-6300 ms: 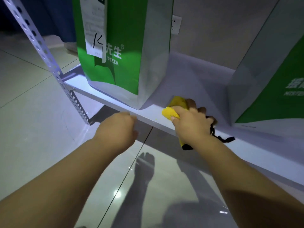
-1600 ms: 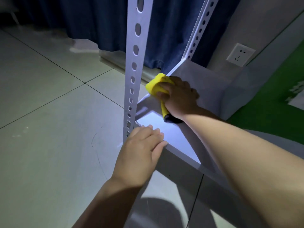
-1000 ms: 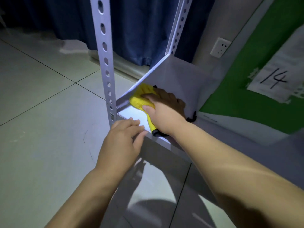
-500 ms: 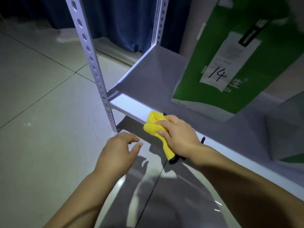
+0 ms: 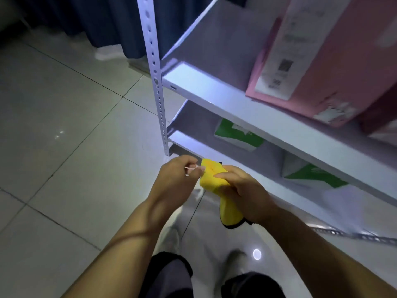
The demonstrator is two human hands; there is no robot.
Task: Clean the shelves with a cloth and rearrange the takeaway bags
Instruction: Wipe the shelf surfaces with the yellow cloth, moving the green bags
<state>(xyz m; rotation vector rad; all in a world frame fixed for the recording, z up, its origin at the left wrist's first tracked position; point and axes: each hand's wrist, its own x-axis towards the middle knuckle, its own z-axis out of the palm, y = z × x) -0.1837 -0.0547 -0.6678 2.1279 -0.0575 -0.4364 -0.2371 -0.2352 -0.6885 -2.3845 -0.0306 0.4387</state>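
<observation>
right grip [image 5: 242,190]: yellow cloth [image 5: 211,175] | left grip [image 5: 176,179]: thread [image 5: 190,168] | grey shelf [image 5: 214,91] | tiled floor [image 5: 64,125]

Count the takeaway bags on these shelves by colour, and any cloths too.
Pink paper takeaway bag: 1, plus a darker bag cut off at the right edge, not counted
Green-and-white paper takeaway bags: 2
Yellow microfibre cloth: 1
Total: 4

no text can be read. the white label [image 5: 285,50] on the pink bag [image 5: 343,61] carries a qr code [image 5: 285,66] and blurred print; the green bag [image 5: 238,135] below shows nothing legible.
</observation>
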